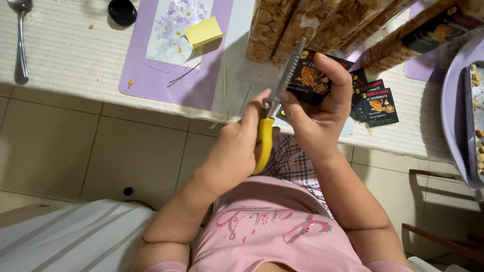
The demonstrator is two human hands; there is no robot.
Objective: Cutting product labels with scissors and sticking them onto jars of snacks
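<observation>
From the head camera I see my left hand (237,151) wrapped around the smooth yellow plastic handle of a pair of scissors (275,100), whose zigzag-toothed metal blades angle up and to the right. My right hand (317,118) pinches a small black glossy label card (315,78) between thumb and curled fingers, held above the table edge, with the blades meeting its left edge. More of the same square cards (375,103) lie fanned on the ribbed cream tablecloth (65,50) just right of that hand. Clear crinkly bags of golden chips (312,22) lie behind. Farther left sit a lilac floral placemat (156,75), a yellow sticky-note pad (203,31), and a steel spoon (20,40).
</observation>
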